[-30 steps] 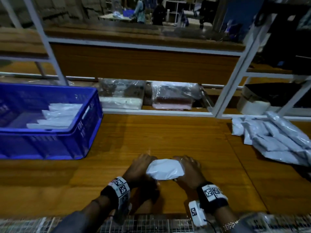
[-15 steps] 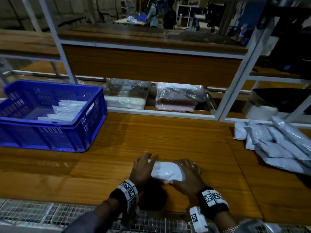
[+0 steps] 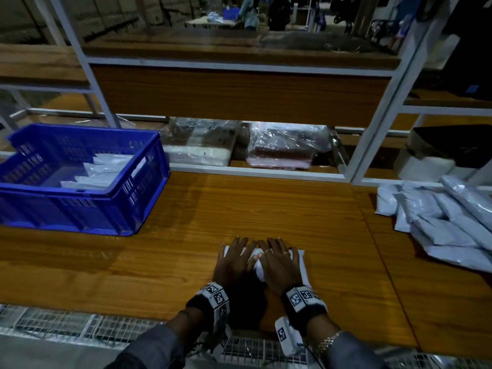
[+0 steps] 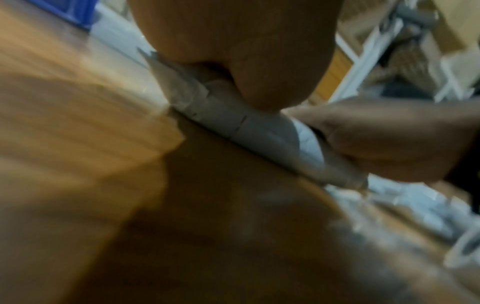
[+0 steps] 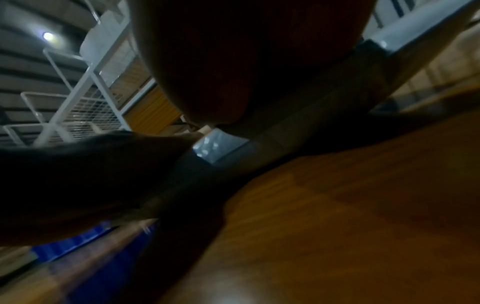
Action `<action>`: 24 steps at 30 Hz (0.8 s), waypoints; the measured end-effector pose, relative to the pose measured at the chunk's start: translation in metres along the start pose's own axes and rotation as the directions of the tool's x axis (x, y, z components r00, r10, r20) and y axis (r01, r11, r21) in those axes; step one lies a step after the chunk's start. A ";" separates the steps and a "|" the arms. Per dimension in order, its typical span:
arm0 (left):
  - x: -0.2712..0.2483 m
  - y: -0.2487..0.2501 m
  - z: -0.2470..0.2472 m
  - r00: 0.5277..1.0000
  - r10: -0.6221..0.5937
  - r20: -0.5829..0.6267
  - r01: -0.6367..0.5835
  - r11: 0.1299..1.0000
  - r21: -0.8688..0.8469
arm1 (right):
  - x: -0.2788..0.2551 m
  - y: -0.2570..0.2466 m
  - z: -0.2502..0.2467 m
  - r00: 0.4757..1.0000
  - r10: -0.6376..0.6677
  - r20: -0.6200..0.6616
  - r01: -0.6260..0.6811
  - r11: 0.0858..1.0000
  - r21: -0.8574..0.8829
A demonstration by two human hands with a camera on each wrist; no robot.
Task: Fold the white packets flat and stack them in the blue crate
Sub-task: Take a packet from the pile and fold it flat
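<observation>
A white packet [image 3: 299, 265] lies on the wooden table near its front edge, mostly covered by both hands. My left hand [image 3: 234, 258] presses flat on its left half, fingers straight and spread. Over the right half my right hand [image 3: 278, 258] lies flat too, fingers straight. The left wrist view shows the packet [image 4: 249, 131] squashed thin under the palm, with the right hand [image 4: 389, 139] beside it. The blue crate [image 3: 133, 206] stands at the far left with several folded white packets [image 3: 101, 171] stacked inside. A heap of unfolded white packets [image 3: 447, 222] lies at the right.
A white-framed shelf [image 3: 255, 171] runs along the table's back edge, holding plastic-wrapped bundles [image 3: 282, 147]. A wire mesh ledge [image 3: 80, 326] borders the table's near edge. Bare wood [image 3: 239, 206] stretches between the crate and the heap.
Both hands went from gripping the packet's ends with curled fingers to lying flat on top of it with fingers straight. The packet now sits flatter on the table.
</observation>
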State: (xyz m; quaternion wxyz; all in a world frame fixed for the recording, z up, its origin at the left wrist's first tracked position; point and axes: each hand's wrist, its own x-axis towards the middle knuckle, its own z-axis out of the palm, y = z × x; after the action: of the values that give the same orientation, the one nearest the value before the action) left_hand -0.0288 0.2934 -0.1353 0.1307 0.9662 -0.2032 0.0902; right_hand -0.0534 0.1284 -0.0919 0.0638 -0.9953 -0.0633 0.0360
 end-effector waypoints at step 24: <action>0.000 -0.021 -0.015 0.950 -0.223 0.221 0.278 0.923 -0.266 | -0.002 0.039 0.001 0.954 0.261 0.151 -0.296 0.907 0.300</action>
State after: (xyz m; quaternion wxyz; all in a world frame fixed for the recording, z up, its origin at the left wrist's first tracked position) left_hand -0.0221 0.3168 -0.1254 0.2636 0.9582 -0.1001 -0.0492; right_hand -0.0510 0.0900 -0.0975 0.2145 -0.9672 0.0826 0.1081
